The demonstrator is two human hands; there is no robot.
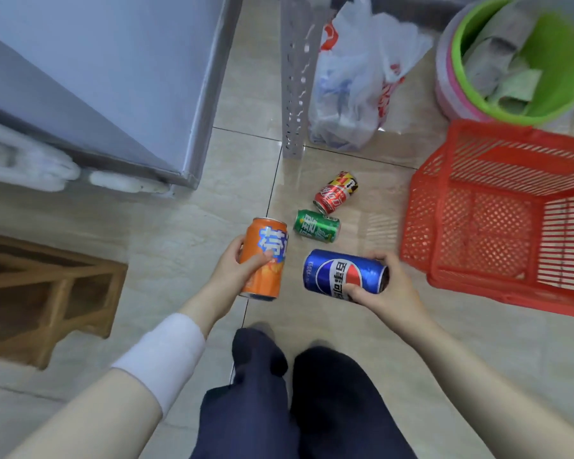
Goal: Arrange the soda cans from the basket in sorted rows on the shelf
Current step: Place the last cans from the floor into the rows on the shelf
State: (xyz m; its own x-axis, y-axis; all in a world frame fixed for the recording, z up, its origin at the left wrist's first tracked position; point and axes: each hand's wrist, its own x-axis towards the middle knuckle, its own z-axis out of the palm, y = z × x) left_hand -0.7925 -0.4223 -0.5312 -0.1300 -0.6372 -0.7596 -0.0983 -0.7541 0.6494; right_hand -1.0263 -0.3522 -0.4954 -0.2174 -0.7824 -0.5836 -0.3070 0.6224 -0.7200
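Two cans held, two down.
The left grip (pixel 231 271) wraps the upright orange can (pixel 265 256); the right grip (pixel 390 291) wraps the blue can (pixel 340 271), held sideways. The green can (pixel 317 225) and red can (pixel 337 192) lie on the floor (pixel 179 226) beside the red basket (pixel 461 246).

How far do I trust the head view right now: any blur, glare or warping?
Head view: sharp in the middle, so labels on the orange can, blue can, green can and red can are legible; smeared toward the edges, worst on the green bucket and white shapes far left; wide-angle bending bows the red basket; glossy floor gives soft reflections, no harsh glare.
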